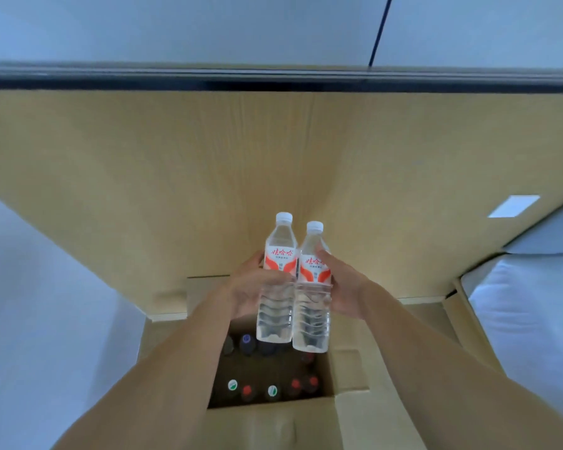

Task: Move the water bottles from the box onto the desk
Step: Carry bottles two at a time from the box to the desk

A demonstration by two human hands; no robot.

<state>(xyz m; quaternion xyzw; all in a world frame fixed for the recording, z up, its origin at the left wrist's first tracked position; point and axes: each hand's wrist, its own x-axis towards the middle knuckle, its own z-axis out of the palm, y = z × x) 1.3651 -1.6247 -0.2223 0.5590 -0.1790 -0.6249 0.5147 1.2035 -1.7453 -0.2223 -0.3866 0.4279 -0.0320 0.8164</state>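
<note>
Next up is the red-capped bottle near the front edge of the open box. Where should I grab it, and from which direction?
Take the red-capped bottle by its cap and neck, coming straight down from above. It stands upright deep in the cardboard box, packed beside other bottles, so only its top shows and its sides look blocked. Both hands are full now: the left hand and right hand each hold a water bottle.

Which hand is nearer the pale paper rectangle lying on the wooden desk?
Right. The right hand grips a clear water bottle on the side toward the pale paper rectangle; the left hand grips the other bottle, farther away.
</note>
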